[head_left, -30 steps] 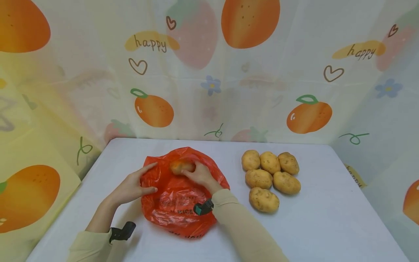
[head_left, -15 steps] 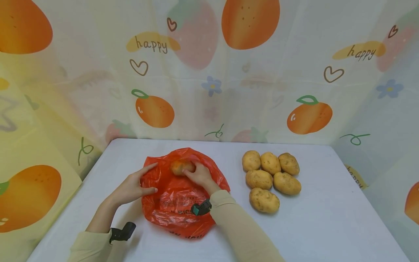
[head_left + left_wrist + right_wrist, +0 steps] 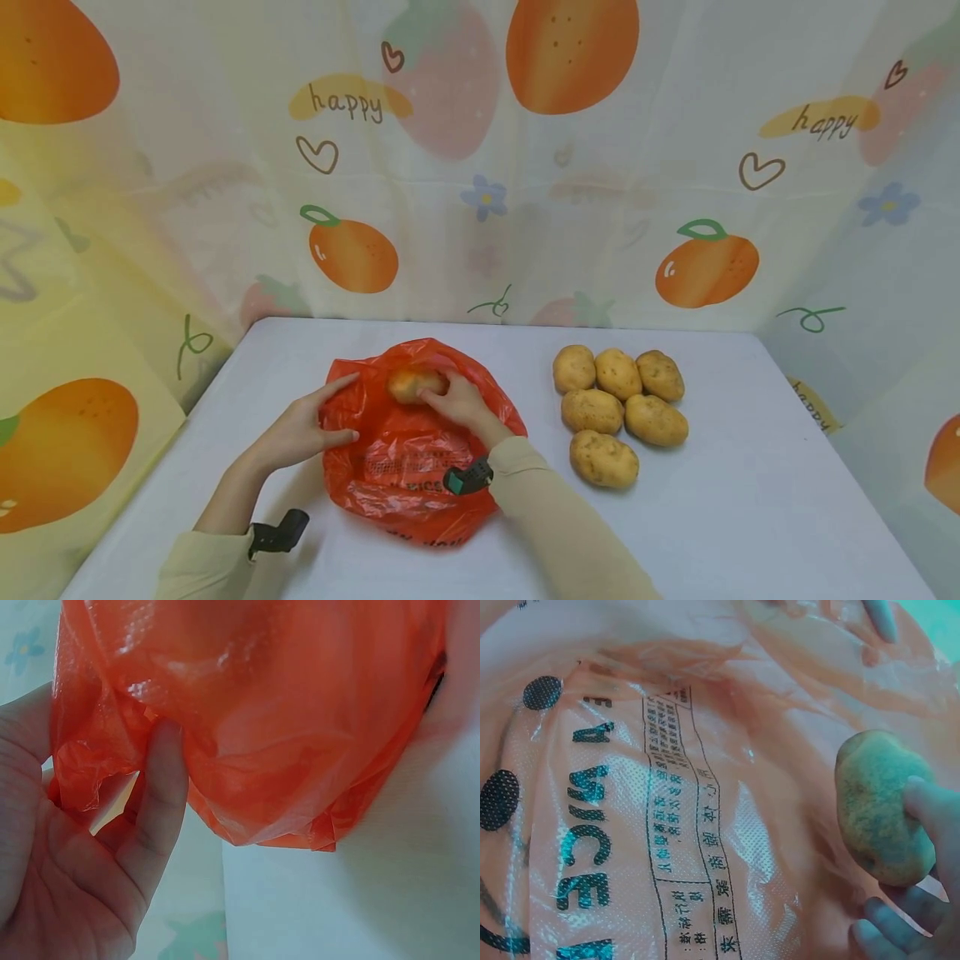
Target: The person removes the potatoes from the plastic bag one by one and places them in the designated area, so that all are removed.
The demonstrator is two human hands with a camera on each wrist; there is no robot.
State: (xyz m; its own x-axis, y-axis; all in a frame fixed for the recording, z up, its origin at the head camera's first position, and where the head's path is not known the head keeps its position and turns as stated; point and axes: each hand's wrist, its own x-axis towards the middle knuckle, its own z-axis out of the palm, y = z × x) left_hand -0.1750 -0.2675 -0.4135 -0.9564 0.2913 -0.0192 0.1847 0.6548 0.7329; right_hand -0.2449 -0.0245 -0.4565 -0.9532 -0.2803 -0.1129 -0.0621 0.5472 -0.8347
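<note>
A red plastic bag (image 3: 412, 508) with black print lies spread open on the white table. My left hand (image 3: 294, 433) holds the bag's left edge, and in the left wrist view the film runs between its fingers (image 3: 166, 769). Inside the bag's mouth, toward the back, my right hand (image 3: 461, 402) grips a potato (image 3: 405, 386). The right wrist view shows the thumb on top of this potato (image 3: 877, 802) and other fingers below it, with the bag film around. The fingertips on its far side are hidden in the head view.
Several loose potatoes (image 3: 592, 412) lie grouped on the table (image 3: 735, 500) right of the bag. Behind the table hangs a fruit-patterned cloth (image 3: 480, 250). Each wrist wears a small black camera (image 3: 279, 532).
</note>
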